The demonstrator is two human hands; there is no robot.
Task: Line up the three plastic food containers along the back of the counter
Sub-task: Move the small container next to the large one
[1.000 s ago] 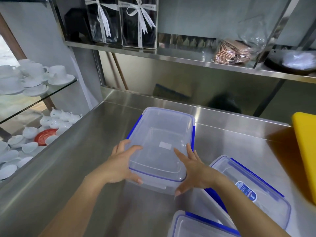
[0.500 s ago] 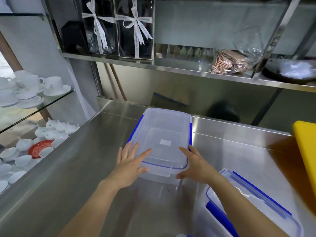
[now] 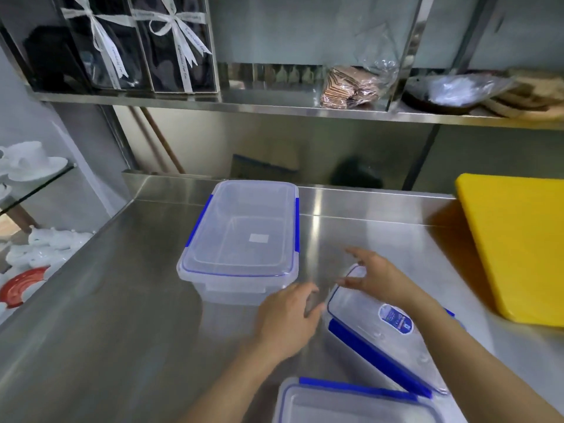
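Clear rectangular plastic container with blue clips (image 3: 241, 239) at the steel counter's (image 3: 106, 300) back edge; a labelled second (image 3: 387, 334) lies nearer, between open, empty left hand (image 3: 287, 322) and right hand (image 3: 374, 276).

A café kitchen: steel counter (image 3: 106, 300), steel shelf (image 3: 274, 109) (ribboned gift boxes (image 3: 174, 44)), stacked white cups (image 3: 27, 160).

Two bare forearms, without sleeves, watch or rings, enter from the bottom of the frame, ending at lower centre in a left hand (image 3: 288, 322) and right hand (image 3: 374, 277) blurred at the fingertips.
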